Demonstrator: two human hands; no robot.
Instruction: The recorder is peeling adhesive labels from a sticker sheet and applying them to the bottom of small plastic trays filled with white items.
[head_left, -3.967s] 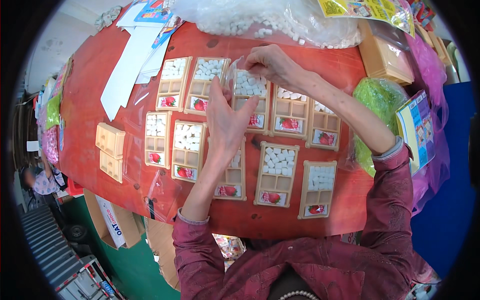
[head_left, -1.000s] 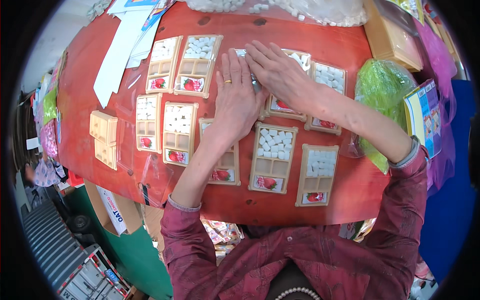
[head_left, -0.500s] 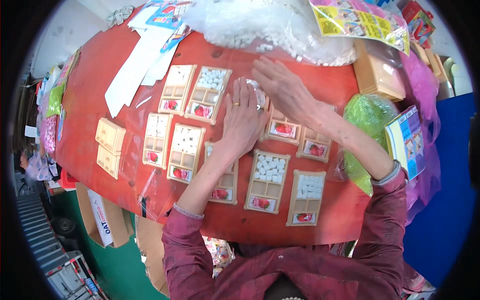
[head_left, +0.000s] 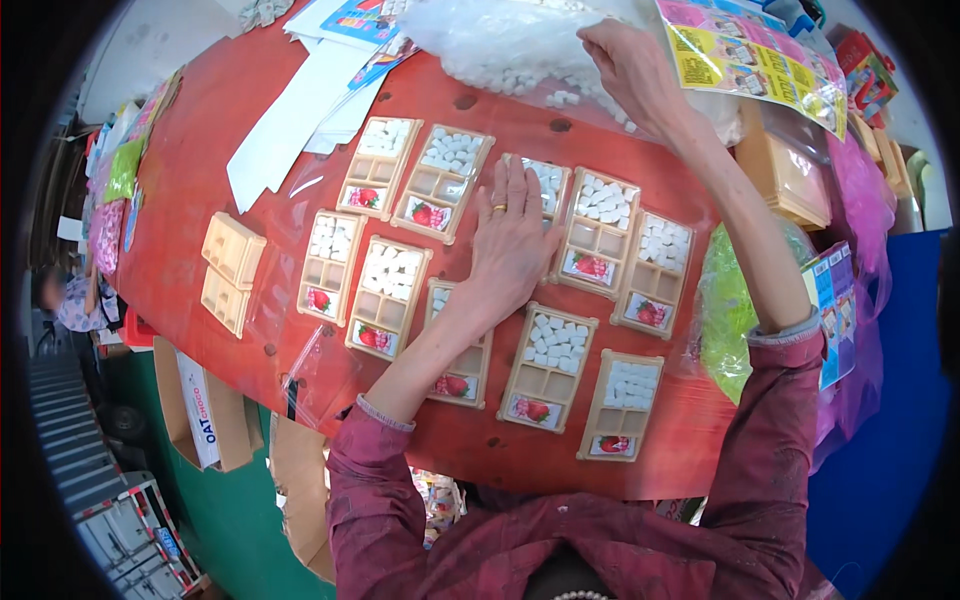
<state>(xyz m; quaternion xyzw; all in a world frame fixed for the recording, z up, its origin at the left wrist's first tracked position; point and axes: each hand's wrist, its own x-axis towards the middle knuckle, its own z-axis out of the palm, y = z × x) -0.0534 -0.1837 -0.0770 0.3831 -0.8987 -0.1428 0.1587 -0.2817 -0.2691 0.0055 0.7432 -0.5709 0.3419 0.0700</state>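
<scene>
My left hand (head_left: 512, 235), a ring on one finger, lies with fingers stretched over a tan compartment tray (head_left: 546, 185). It hides much of that tray, whose upper section holds white marshmallow-like pieces. My right hand (head_left: 635, 78) is raised over the clear plastic bag (head_left: 500, 45) of loose white pieces at the far side. Its fingers are curled together; what they hold, if anything, is hidden. Right of my left hand, a filled tray (head_left: 600, 225) has white pieces at its top and a strawberry-printed packet at its bottom. Several similar trays stand around my left forearm.
Two tan trays (head_left: 232, 275) without white pieces lie on the left of the red table (head_left: 200, 150). White sheets (head_left: 290, 125) lie at the far left. Green plastic (head_left: 735, 300), stacked tan trays (head_left: 785, 170) and printed cards (head_left: 835, 305) crowd the right side.
My right hand has moved up and right, from beside my left hand to the bag, and its fingers have curled. My left hand stays over the same tray; the view has shifted slightly.
</scene>
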